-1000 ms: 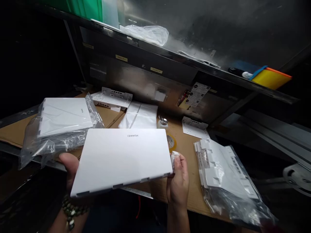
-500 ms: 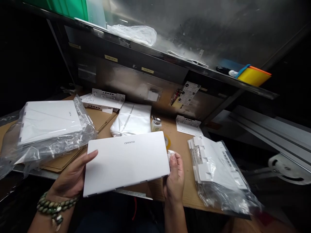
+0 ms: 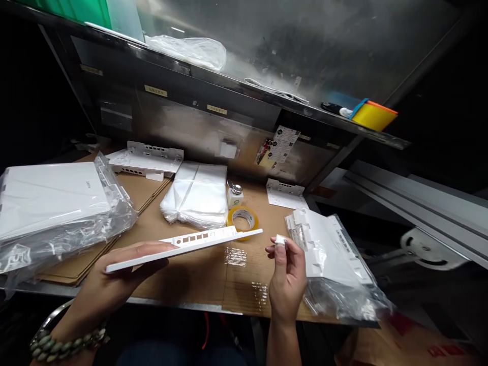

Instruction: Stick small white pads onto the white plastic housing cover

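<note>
Left hand point(image 3: 114, 277) at 8 o'clock: palm up, flat under a white plastic cover panel point(image 3: 183, 246), fingers curled at its near edge. The panel is held edge-on above the table point(image 3: 190, 284), port cutouts facing the camera.
Right hand point(image 3: 287, 272) at 5 o'clock: clenched, pinching a small white wipe point(image 3: 280, 239) between its fingertips, just off the panel's right end, not touching it.
Step, as I read it: inspecting and wiping the panel's edge. Next move calls for bringing the wipe onto the slotted edge while the left hand keeps the panel steady.
Counts, near to far:
- 2 clear bags of white panels: one at 4 o'clock point(image 3: 335, 264), one at 9 o'clock point(image 3: 53, 203).
- 1 yellow tape roll point(image 3: 243, 218) behind the held panel.
- 1 small pump bottle point(image 3: 235, 194).
- 1 stack of folded plastic bags point(image 3: 196, 195).
- 2 loose panels at the back: one at 11 o'clock point(image 3: 147, 158), one at 1 o'clock point(image 3: 285, 193).
- 1 yellow tray point(image 3: 373, 116) on the shelf above.
</note>
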A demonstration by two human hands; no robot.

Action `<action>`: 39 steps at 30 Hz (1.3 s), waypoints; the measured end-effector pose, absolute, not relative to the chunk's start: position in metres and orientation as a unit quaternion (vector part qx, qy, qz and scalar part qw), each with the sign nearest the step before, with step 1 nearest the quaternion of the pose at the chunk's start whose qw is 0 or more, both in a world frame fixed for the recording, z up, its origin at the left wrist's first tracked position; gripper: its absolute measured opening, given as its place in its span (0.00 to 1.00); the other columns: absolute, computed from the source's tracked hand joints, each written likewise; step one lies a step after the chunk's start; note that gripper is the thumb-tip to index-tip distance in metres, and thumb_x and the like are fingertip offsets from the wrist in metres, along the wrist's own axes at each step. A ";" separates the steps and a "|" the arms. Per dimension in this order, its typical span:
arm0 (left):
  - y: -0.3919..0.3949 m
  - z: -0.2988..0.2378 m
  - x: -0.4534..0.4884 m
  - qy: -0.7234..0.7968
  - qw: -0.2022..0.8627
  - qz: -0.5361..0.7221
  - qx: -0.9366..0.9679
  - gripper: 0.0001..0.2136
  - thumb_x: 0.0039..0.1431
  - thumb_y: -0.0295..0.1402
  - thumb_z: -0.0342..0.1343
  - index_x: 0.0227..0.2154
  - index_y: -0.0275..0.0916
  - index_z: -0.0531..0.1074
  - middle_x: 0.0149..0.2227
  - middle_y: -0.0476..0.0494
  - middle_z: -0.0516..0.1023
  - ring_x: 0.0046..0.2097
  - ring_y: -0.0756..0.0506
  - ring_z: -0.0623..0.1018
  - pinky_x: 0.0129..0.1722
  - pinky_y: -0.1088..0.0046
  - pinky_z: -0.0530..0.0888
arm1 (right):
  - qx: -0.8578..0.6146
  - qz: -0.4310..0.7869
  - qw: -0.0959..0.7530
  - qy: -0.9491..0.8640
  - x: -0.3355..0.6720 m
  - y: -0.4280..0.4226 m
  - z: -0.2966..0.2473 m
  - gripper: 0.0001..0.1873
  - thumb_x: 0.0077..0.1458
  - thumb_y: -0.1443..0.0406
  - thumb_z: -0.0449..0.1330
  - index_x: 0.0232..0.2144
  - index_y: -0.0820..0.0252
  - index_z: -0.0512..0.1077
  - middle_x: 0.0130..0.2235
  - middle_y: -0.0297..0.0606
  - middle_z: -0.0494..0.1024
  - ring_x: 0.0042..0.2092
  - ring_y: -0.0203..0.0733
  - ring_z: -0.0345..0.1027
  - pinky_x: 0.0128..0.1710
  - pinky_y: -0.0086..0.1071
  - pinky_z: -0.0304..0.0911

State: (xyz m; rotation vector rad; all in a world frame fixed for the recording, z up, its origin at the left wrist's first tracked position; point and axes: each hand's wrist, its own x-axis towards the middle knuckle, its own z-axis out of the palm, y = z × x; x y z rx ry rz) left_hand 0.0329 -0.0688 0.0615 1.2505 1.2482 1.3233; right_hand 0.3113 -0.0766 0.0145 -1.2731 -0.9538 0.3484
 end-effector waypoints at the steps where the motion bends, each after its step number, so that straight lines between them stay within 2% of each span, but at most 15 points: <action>1: -0.069 0.060 0.033 0.505 0.451 0.536 0.503 0.07 0.48 0.37 0.74 0.30 0.42 0.86 0.39 0.40 0.86 0.44 0.40 0.83 0.46 0.77 0.78 | -0.562 0.156 0.689 -0.430 0.311 -0.078 0.017 0.13 0.65 0.57 0.61 0.48 0.56 0.74 0.45 0.38 0.81 0.38 0.38 0.76 0.42 0.36 0.70; 8: -0.069 0.064 0.034 0.485 0.445 0.543 0.521 0.07 0.48 0.35 0.74 0.32 0.43 0.86 0.36 0.43 0.86 0.44 0.41 0.83 0.46 0.77 0.77 | -0.528 0.146 0.704 -0.452 0.300 -0.088 0.030 0.09 0.66 0.62 0.61 0.48 0.54 0.75 0.45 0.37 0.81 0.37 0.35 0.77 0.39 0.32 0.71; 11: -0.067 0.062 0.032 0.464 0.450 0.542 0.536 0.06 0.50 0.36 0.72 0.31 0.43 0.86 0.36 0.41 0.87 0.46 0.38 0.82 0.55 0.70 0.74 | -0.479 0.204 0.682 -0.515 0.285 -0.091 0.037 0.10 0.67 0.64 0.58 0.50 0.53 0.73 0.53 0.42 0.79 0.36 0.35 0.77 0.34 0.31 0.72; 15: -0.059 0.046 0.026 0.383 0.387 0.479 0.689 0.09 0.63 0.38 0.61 0.35 0.46 0.86 0.38 0.36 0.87 0.55 0.33 0.79 0.72 0.54 0.52 | -0.441 0.328 0.554 -0.626 0.264 -0.088 0.040 0.11 0.69 0.62 0.55 0.51 0.54 0.71 0.51 0.43 0.80 0.43 0.40 0.78 0.41 0.35 0.74; 17: -0.055 0.037 0.028 0.397 0.338 0.521 0.676 0.07 0.61 0.37 0.63 0.39 0.49 0.86 0.50 0.40 0.84 0.67 0.35 0.68 0.73 0.56 0.42 | -0.462 0.337 0.551 -0.608 0.257 -0.084 0.035 0.10 0.69 0.61 0.55 0.49 0.56 0.71 0.44 0.40 0.83 0.46 0.42 0.78 0.46 0.36 0.73; 18: -0.054 0.033 0.030 0.408 0.350 0.571 0.620 0.12 0.55 0.38 0.70 0.43 0.52 0.84 0.60 0.45 0.78 0.72 0.37 0.59 0.74 0.59 0.39 | -0.469 0.327 0.575 -0.585 0.255 -0.082 0.031 0.09 0.69 0.60 0.55 0.48 0.56 0.71 0.43 0.39 0.84 0.46 0.42 0.78 0.47 0.36 0.72; 20: -0.053 0.030 0.037 0.407 0.419 0.655 0.479 0.38 0.36 0.47 0.79 0.56 0.58 0.76 0.73 0.53 0.57 0.75 0.37 0.47 0.73 0.61 0.44 | -0.467 0.294 0.630 -0.546 0.252 -0.080 0.021 0.08 0.70 0.61 0.54 0.48 0.56 0.69 0.43 0.39 0.85 0.45 0.41 0.79 0.46 0.35 0.73; 21: -0.053 0.030 0.041 0.392 0.469 0.672 0.418 0.46 0.33 0.55 0.76 0.61 0.59 0.70 0.75 0.52 0.51 0.75 0.35 0.46 0.73 0.59 0.49 | -0.462 0.277 0.646 -0.541 0.251 -0.079 0.017 0.08 0.70 0.62 0.54 0.49 0.56 0.69 0.43 0.39 0.85 0.45 0.41 0.80 0.46 0.35 0.73; 23: -0.051 0.036 0.049 0.350 0.594 0.650 0.320 0.48 0.43 0.68 0.61 0.66 0.52 0.64 0.74 0.40 0.56 0.74 0.31 0.53 0.70 0.51 0.58 | -0.444 0.267 0.653 -0.552 0.249 -0.081 0.009 0.08 0.69 0.63 0.55 0.49 0.55 0.69 0.44 0.39 0.85 0.45 0.41 0.80 0.45 0.35 0.74; 24: -0.049 0.040 0.053 0.339 0.651 0.627 0.262 0.44 0.53 0.68 0.54 0.66 0.44 0.64 0.70 0.32 0.64 0.71 0.29 0.60 0.67 0.48 0.63 | -0.438 0.277 0.646 -0.561 0.248 -0.083 0.007 0.08 0.69 0.63 0.55 0.49 0.55 0.70 0.44 0.39 0.85 0.46 0.41 0.80 0.45 0.35 0.74; 26: -0.044 0.048 0.057 0.322 0.734 0.584 0.123 0.30 0.66 0.49 0.53 0.63 0.34 0.67 0.59 0.24 0.76 0.63 0.27 0.73 0.61 0.45 0.71 | -0.431 0.325 0.605 -0.585 0.250 -0.086 0.008 0.09 0.68 0.62 0.57 0.48 0.54 0.71 0.45 0.40 0.85 0.46 0.43 0.80 0.46 0.36 0.74; 28: -0.038 0.053 0.060 0.333 0.750 0.570 0.046 0.26 0.62 0.30 0.56 0.62 0.30 0.67 0.50 0.25 0.82 0.54 0.27 0.81 0.55 0.44 0.77 | -0.430 0.397 0.537 -0.607 0.255 -0.089 0.015 0.09 0.68 0.60 0.57 0.47 0.54 0.74 0.46 0.40 0.84 0.45 0.43 0.79 0.45 0.36 0.75; 30: -0.034 0.054 0.063 0.344 0.736 0.582 0.038 0.29 0.55 0.19 0.56 0.62 0.29 0.67 0.47 0.27 0.84 0.48 0.28 0.84 0.53 0.46 0.79 | -0.434 0.431 0.475 -0.633 0.259 -0.090 0.026 0.09 0.67 0.59 0.59 0.46 0.53 0.76 0.48 0.39 0.82 0.47 0.44 0.78 0.45 0.35 0.74; 34: -0.037 0.054 0.076 0.328 0.689 0.643 0.063 0.35 0.52 0.14 0.56 0.65 0.35 0.64 0.49 0.33 0.84 0.49 0.33 0.84 0.54 0.51 0.80 | -0.445 0.300 0.468 -0.702 0.246 -0.093 0.043 0.10 0.64 0.65 0.63 0.47 0.50 0.78 0.47 0.37 0.79 0.50 0.41 0.75 0.48 0.31 0.72; 39: -0.047 0.061 0.088 0.337 0.648 0.676 0.097 0.41 0.54 0.16 0.58 0.69 0.49 0.56 0.51 0.39 0.83 0.49 0.35 0.84 0.54 0.51 0.80 | -0.386 0.196 0.496 -0.753 0.212 -0.102 0.040 0.12 0.61 0.72 0.64 0.47 0.57 0.76 0.41 0.40 0.78 0.43 0.42 0.73 0.42 0.33 0.71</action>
